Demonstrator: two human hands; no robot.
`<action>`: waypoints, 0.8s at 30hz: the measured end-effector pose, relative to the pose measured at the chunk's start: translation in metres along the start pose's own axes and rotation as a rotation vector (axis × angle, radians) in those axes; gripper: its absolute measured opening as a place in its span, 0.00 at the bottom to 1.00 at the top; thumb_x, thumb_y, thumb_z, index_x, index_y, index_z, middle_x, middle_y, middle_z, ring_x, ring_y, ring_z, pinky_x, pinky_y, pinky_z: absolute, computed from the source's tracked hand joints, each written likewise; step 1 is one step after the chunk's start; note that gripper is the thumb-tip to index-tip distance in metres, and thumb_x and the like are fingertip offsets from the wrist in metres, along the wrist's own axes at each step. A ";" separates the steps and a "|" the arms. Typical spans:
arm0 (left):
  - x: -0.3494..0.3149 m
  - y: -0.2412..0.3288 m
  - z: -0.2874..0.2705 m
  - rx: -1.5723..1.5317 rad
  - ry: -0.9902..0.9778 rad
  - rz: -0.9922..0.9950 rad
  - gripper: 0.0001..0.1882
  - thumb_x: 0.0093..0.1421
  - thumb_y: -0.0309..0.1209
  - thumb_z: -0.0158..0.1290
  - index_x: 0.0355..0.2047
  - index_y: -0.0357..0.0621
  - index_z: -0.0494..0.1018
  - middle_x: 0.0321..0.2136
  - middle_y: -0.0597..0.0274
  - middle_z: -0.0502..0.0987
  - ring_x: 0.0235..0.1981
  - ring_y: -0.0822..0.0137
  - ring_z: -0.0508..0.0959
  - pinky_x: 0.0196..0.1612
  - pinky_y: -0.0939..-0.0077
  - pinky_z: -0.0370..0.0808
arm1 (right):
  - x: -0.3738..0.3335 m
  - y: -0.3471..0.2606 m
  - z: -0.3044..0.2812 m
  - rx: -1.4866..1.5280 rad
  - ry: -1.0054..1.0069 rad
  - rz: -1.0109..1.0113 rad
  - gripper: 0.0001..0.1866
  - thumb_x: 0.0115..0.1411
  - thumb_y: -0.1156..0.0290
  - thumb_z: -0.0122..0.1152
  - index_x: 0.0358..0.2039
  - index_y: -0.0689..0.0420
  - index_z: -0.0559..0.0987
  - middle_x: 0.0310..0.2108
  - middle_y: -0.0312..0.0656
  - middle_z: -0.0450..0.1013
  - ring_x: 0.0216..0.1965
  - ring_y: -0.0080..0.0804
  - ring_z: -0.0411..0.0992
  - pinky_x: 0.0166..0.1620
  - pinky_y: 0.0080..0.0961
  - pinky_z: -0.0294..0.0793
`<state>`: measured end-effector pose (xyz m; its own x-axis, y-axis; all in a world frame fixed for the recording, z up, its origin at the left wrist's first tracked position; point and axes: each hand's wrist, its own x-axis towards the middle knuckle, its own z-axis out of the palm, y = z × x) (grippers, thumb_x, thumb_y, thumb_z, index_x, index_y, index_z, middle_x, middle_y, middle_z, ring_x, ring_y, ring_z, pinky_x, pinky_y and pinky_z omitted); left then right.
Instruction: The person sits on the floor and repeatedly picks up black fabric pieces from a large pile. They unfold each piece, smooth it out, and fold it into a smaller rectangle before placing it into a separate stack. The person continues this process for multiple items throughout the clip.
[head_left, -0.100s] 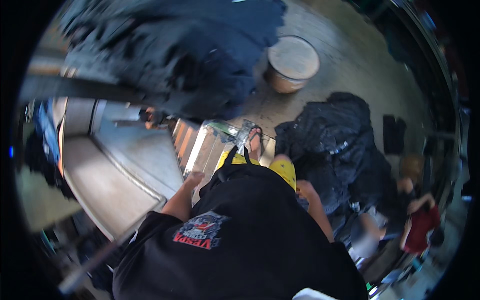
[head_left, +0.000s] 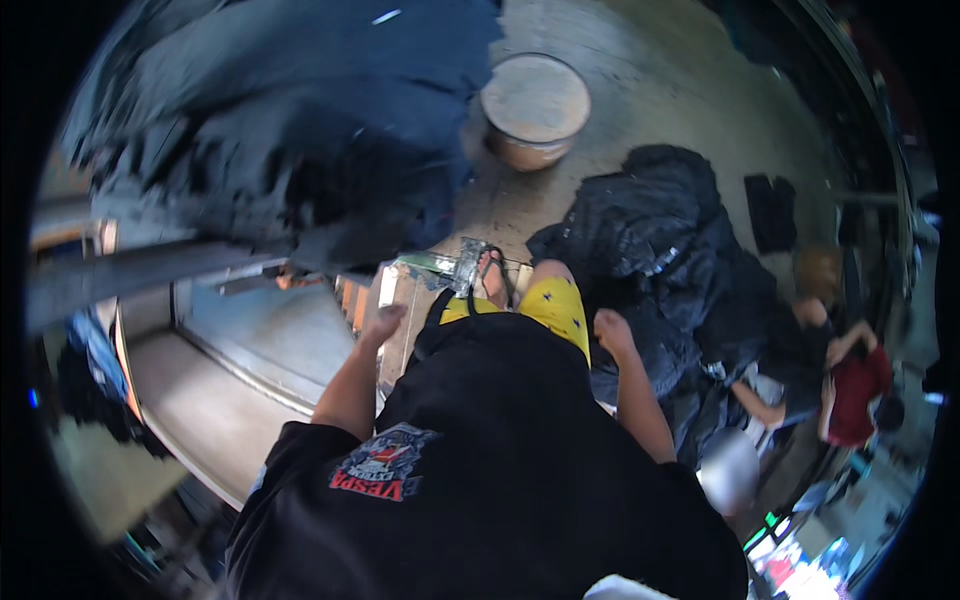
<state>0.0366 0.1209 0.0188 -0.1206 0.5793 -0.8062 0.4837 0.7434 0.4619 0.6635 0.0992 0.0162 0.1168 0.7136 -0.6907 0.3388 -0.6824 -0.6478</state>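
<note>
The left hand (head_left: 383,322) is seen loosely curled and empty, just beside the bench (head_left: 250,340). The right hand (head_left: 611,331) is also empty, near the black bags (head_left: 650,230), which lie to its right.

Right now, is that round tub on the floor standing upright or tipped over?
Upright. The round tub sits on the concrete floor with its circular rim facing up; whether anything fills it cannot be told.

A printed patch (head_left: 378,470) is seen on the black shirt's left shoulder — shield-shaped, in red, white and blue. A few bright packages (head_left: 800,562) are glimpsed at the lower right rim — red, green and white, too blurred for their shapes to be told.
</note>
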 end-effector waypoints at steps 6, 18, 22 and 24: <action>0.099 0.296 -0.001 -0.117 -0.152 0.368 0.17 0.73 0.34 0.58 0.54 0.35 0.82 0.35 0.65 0.82 0.35 0.72 0.78 0.41 0.75 0.76 | 0.047 -0.063 -0.065 0.386 0.216 0.170 0.21 0.75 0.56 0.61 0.61 0.54 0.80 0.45 0.34 0.80 0.40 0.24 0.79 0.38 0.26 0.77; 0.249 0.509 0.073 0.243 -0.247 -0.044 0.13 0.71 0.38 0.60 0.48 0.42 0.84 0.31 0.66 0.82 0.26 0.72 0.76 0.22 0.68 0.67 | 0.081 -0.036 -0.121 0.381 -0.017 0.527 0.10 0.72 0.61 0.56 0.33 0.46 0.78 0.24 0.28 0.69 0.23 0.24 0.68 0.24 0.31 0.67; 0.308 0.582 0.091 0.254 -0.374 0.088 0.15 0.72 0.39 0.59 0.51 0.43 0.84 0.35 0.65 0.84 0.26 0.69 0.76 0.26 0.66 0.71 | 0.138 -0.064 -0.197 0.726 0.191 0.521 0.09 0.73 0.60 0.62 0.41 0.49 0.84 0.27 0.29 0.74 0.26 0.21 0.72 0.27 0.25 0.72; 0.318 0.620 0.117 0.283 -0.214 0.026 0.18 0.72 0.40 0.59 0.54 0.44 0.85 0.39 0.63 0.86 0.30 0.68 0.79 0.34 0.66 0.77 | 0.166 -0.093 -0.234 0.617 0.367 0.501 0.17 0.74 0.59 0.57 0.57 0.50 0.82 0.44 0.36 0.82 0.42 0.26 0.80 0.40 0.25 0.77</action>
<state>0.3993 0.7266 0.0054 0.0653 0.4915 -0.8684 0.7087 0.5899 0.3871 0.8701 0.3178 0.0369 0.4460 0.2402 -0.8622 -0.3865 -0.8172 -0.4276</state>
